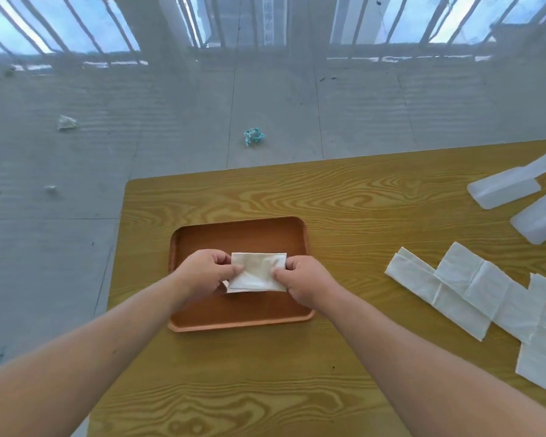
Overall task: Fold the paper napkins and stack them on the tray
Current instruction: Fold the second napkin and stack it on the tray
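Both hands held a folded napkin [256, 272] over the middle of the tray [240, 234], the left hand [204, 272] pinching its left edge and the right hand [303, 280] its right edge, fingers closed on the paper. This looked like the stacking step. Next, it probably needed lowering flat and releasing, then fetching one of the unfolded napkins [473, 294] lying to the right on the table [344, 190].

You have nothing to read here: no text, label, brand, number or sign is legible on any surface in view.
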`<state>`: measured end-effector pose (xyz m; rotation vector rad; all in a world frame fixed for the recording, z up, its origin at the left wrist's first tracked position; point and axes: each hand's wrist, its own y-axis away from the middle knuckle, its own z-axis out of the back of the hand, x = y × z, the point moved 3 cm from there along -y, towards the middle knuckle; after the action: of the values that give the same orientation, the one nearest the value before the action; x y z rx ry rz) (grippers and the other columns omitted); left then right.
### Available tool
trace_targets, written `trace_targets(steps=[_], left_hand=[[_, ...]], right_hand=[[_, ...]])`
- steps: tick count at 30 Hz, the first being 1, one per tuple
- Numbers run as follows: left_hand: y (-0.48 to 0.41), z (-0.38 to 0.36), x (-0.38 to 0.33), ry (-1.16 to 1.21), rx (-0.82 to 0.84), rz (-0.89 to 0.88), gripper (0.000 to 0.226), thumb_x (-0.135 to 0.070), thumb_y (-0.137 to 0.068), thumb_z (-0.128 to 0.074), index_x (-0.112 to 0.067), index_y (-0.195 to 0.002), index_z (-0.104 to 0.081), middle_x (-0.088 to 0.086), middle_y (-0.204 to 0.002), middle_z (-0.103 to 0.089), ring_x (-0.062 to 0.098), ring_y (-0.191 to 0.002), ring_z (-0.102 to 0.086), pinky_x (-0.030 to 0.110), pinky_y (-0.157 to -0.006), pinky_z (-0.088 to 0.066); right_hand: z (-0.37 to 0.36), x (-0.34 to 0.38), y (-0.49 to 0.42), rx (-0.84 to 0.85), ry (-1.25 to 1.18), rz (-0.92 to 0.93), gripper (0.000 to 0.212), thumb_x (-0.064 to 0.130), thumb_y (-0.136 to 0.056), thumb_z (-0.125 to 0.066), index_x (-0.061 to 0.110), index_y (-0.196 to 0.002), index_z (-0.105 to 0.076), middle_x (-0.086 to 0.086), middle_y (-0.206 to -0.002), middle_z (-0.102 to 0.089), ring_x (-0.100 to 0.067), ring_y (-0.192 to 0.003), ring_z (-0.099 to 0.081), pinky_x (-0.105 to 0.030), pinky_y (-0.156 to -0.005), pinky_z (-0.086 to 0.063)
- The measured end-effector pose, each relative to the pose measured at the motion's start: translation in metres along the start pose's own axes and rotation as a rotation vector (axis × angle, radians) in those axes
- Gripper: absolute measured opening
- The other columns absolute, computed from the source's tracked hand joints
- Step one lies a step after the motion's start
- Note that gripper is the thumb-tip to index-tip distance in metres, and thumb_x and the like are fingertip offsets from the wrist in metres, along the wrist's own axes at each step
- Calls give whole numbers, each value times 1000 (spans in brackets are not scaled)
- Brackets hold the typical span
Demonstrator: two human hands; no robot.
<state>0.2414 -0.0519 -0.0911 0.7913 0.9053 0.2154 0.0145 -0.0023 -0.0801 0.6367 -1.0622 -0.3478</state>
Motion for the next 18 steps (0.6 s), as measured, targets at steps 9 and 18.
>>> trace_targets(steps=[9,18], left_hand=[[-3,17,26,-452,-192,-37,38,-57,-92,-70,-25,-71,-67,-9,-55,-65,11,-51,-57,29,-52,-43],[-2,10,5,-749,-311,-66,36,-56,-87,-63,-25,-70,-58,-8,-67,-67,12,-64,-60,32,-50,-38]], right_hand=[[-30,19,-23,-35,524,70,46,41,-98,-52,17,-60,-46,2,-56,-49,-18,-50,-45,-33,-46,-34],[-21,12,-13,-157,778,189,38,42,-101,-50,18,-73,-58,2,-71,-59,-24,-69,-61,-32,-52,-39]])
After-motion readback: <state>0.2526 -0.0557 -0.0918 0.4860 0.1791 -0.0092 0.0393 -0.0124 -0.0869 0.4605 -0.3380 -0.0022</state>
